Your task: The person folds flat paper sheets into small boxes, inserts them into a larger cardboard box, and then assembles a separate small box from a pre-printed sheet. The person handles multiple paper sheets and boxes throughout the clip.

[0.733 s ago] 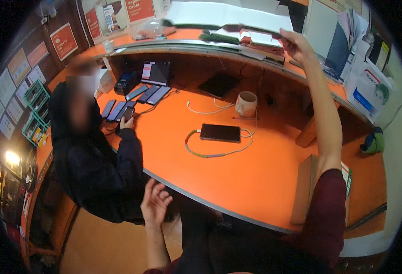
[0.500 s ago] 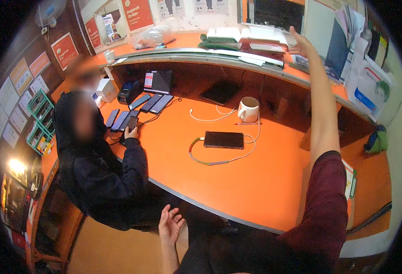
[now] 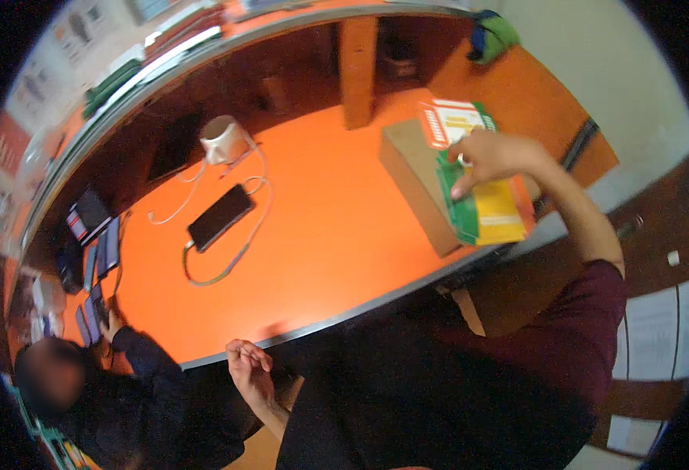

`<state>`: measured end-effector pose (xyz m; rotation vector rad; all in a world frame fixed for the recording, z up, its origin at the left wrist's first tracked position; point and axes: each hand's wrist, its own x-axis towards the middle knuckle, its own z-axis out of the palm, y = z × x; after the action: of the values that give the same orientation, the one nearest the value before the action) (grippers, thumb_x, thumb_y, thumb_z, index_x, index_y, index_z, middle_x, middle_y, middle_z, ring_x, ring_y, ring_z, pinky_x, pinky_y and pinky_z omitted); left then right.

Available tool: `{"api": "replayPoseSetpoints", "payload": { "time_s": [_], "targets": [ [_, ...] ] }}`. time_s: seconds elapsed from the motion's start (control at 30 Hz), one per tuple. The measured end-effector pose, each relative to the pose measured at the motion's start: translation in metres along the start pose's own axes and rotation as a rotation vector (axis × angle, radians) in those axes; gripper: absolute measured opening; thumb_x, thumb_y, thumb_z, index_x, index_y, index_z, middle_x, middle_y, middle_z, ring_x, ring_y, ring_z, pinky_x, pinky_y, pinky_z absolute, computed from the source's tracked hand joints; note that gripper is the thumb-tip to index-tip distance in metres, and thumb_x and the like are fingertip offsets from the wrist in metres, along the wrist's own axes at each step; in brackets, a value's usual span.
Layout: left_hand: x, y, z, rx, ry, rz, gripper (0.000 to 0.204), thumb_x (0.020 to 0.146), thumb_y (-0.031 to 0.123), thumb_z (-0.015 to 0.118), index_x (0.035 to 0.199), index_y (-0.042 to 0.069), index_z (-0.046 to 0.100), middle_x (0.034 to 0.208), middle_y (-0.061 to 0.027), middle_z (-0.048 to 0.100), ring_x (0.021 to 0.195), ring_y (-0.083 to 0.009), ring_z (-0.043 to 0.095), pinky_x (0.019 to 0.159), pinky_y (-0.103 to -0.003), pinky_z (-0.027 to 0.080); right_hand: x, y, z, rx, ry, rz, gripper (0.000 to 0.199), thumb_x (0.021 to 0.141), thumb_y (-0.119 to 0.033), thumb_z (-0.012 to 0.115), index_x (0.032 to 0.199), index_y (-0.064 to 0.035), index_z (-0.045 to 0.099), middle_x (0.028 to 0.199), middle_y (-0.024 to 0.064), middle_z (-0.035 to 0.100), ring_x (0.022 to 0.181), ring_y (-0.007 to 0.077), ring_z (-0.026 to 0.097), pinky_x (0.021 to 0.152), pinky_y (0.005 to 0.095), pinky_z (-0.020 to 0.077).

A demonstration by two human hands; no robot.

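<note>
Your R hand point(image 3: 491, 160) is at the green-and-yellow packs point(image 3: 501, 215), thumb on the green face, fingers bent, gap narrow. Motion blur; can't tell if it grips. Packs sit atop the cardboard box point(image 3: 413, 188), R side of the tabletop point(image 3: 321, 235), nr front edge. Hand hides their upper part; no. of packs unclear. White-and-orange card point(image 3: 448, 117) just beyond, partly behind your fingers, print smeared.

Your L hand point(image 3: 250, 368): nr front edge, fingers loosely half-curled, moderately spread; inner palm partly hidden. Your black garment point(image 3: 407, 392) blocks the lower-ctr view.

Black phone point(image 3: 220, 218) mid-tabletop, screen dark, cable point(image 3: 238, 266) looped around it. Mug point(image 3: 223, 139) behind, contents can't be made out. Dark tablet point(image 3: 176, 145) in shade under the shelf point(image 3: 282, 35), outline faint. Papers point(image 3: 160, 55) above: blurred.

Co-worker point(image 3: 125, 415), lower L, partly lost at the dark rim; co-worker's hand point(image 3: 114, 323) hard to separate from the phones point(image 3: 90, 317) there.
</note>
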<state>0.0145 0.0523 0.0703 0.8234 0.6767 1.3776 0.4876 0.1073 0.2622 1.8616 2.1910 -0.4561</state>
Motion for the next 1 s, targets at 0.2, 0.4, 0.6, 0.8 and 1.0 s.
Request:
{"api": "replayPoseSetpoints", "payload": {
  "time_s": [0.2,0.4,0.6,0.8,1.0],
  "targets": [
    [0.017,-0.021,0.056,-0.02,-0.272,-0.194,0.03,0.085,0.022,0.059,0.103,0.003,0.046,0.076,-0.0101,0.055,0.056,-0.0134,0.047,0.052,-0.023,0.039,-0.036,-0.022,0.092,0.159,0.407,0.512,0.077,0.063,-0.065,0.062,0.102,0.001,0.055,0.097,0.0261,0.056,0.093,0.0386,0.056,0.08,0.046,0.0451],
    [-0.006,-0.039,0.064,0.004,-0.284,-0.253,0.031,0.084,0.022,0.06,0.104,0.004,0.046,0.076,-0.0095,0.056,0.057,-0.0127,0.048,0.053,-0.023,0.04,-0.044,-0.033,0.106,0.085,0.355,0.458,0.086,0.058,-0.059,0.07,0.12,-0.0035,0.045,0.11,0.0252,0.047,0.105,0.044,0.046,0.082,0.0517,0.0423],
    [-0.024,-0.044,0.049,-0.067,-0.218,-0.281,0.032,0.084,0.026,0.06,0.104,0.005,0.046,0.076,-0.0076,0.055,0.057,-0.0122,0.048,0.053,-0.022,0.04,-0.057,-0.026,0.106,0.034,0.302,0.361,0.092,0.052,-0.054,0.076,0.127,-0.0116,0.041,0.115,0.0221,0.047,0.109,0.0399,0.045,0.085,0.0499,0.0419],
    [-0.021,-0.044,0.054,-0.015,-0.219,-0.276,0.033,0.083,0.027,0.062,0.103,0.005,0.047,0.075,-0.0067,0.054,0.057,-0.0112,0.047,0.053,-0.022,0.039,-0.06,-0.013,0.113,-0.013,0.268,0.316,0.09,0.053,-0.052,0.076,0.128,-0.0156,0.042,0.123,0.0195,0.045,0.112,0.0366,0.044,0.088,0.0502,0.04],
    [-0.017,-0.049,0.055,-0.026,-0.242,-0.257,0.035,0.083,0.028,0.062,0.104,0.005,0.046,0.075,-0.0058,0.053,0.056,-0.0116,0.046,0.051,-0.022,0.038,-0.066,0.001,0.105,0.101,0.334,0.221,0.072,0.057,-0.045,0.075,0.118,-0.0134,0.053,0.122,0.0188,0.049,0.112,0.0356,0.046,0.089,0.0463,0.0407]
  ]
}}
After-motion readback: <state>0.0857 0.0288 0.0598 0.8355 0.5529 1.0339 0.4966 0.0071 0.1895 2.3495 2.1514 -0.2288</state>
